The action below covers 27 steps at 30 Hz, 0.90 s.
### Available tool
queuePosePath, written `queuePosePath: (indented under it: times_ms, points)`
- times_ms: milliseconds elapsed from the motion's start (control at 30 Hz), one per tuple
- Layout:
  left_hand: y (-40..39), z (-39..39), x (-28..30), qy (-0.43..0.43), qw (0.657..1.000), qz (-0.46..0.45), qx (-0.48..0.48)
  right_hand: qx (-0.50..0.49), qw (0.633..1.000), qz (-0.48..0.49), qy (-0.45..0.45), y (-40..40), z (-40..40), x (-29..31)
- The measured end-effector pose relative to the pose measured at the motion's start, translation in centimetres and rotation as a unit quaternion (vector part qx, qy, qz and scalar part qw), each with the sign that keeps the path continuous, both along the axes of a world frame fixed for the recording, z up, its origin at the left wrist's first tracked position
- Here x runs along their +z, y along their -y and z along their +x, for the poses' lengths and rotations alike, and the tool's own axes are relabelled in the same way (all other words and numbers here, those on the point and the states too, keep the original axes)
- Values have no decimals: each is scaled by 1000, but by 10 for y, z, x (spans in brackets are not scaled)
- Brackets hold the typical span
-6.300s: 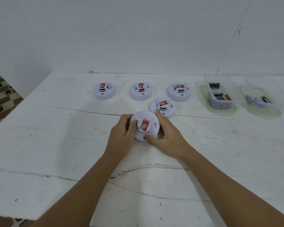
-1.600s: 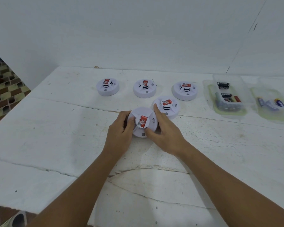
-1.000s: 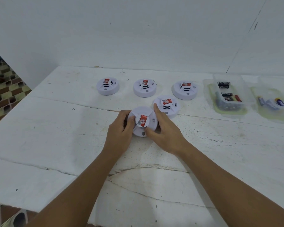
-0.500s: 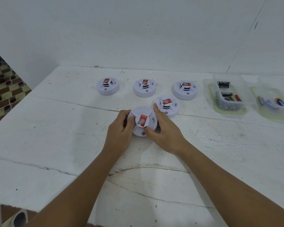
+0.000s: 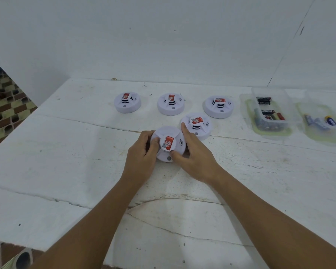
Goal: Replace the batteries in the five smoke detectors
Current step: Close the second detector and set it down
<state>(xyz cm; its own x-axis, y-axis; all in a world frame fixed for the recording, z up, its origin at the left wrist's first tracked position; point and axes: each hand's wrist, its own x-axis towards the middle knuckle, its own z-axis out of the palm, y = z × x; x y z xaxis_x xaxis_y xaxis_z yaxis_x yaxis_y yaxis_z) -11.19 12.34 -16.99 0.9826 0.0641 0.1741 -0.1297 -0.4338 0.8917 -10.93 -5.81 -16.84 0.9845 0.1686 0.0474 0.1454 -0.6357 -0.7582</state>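
Currently: left hand [image 5: 142,158] fingers curled round left rim of round white plastic smoke detector with red label [image 5: 168,143] on white cracked tabletop [image 5: 66,162] | right hand [image 5: 196,158] fingers gripping its right rim | four matching detectors behind | clear plastic battery tray [image 5: 270,113] far right.

Bare table [image 5: 260,181] lies right of the hands; second detector [image 5: 197,124] crowds the right fingers [image 5: 184,128].

near detector [image 5: 170,144]: white round, red label, held off table by both hands | second [image 5: 197,126]: just behind-right | three more: back row | batteries [image 5: 269,115]: in clear tray, right
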Motion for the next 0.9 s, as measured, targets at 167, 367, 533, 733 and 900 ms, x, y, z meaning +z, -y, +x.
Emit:
queuePosePath:
  times_ms: [167, 367, 533, 733, 900]
  points:
    - [0, -1, 1, -3, 1000, -5, -1, -1, 1000, 5, -1, 0, 0, 0]
    - [0, 0, 0, -4, 1000, -4, -1, 1, 1000, 2, 0, 0, 1, -1]
    - [0, 0, 0, -3, 1000, -5, 0, 3, 1000, 3, 3, 0, 1, -2]
    - [0, 0, 0, -5, 1000, -5, 1, 7, 1000, 7, 4, 1, 2, -3]
    - [0, 1, 0, -4, 1000, -9, 0, 7, 1000, 13, 7, 1, 3, -6]
